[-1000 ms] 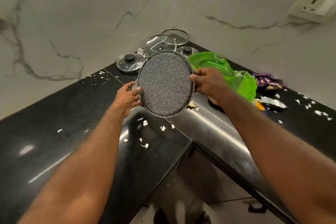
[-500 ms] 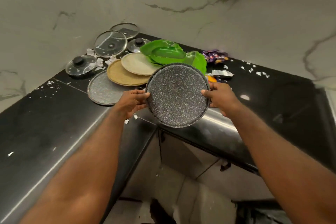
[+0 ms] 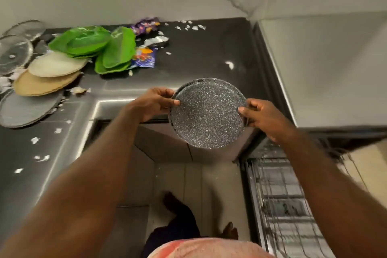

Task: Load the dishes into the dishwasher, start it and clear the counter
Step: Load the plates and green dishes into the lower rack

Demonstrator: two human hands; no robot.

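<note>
A round dark speckled plate (image 3: 208, 113) is held in the air over the counter's front edge. My left hand (image 3: 154, 103) grips its left rim and my right hand (image 3: 262, 116) grips its right rim. On the black counter (image 3: 209, 52) at the left lie green plates (image 3: 94, 46), a cream plate (image 3: 56, 65), a tan plate (image 3: 39, 86), a grey plate (image 3: 27, 109) and glass lids (image 3: 14, 52). The open dishwasher's wire rack (image 3: 280, 201) shows at the lower right, below my right forearm.
Snack wrappers (image 3: 144, 56) and white paper scraps (image 3: 41, 158) litter the counter. A marble wall rises behind it, and a pale panel (image 3: 326, 69) stands at the right. Tiled floor and my feet (image 3: 173, 203) are below, in the counter's corner.
My view and both hands have swung right with the speckled plate. The dish pile now sits far left, and the dishwasher rack has come into view at the lower right.
</note>
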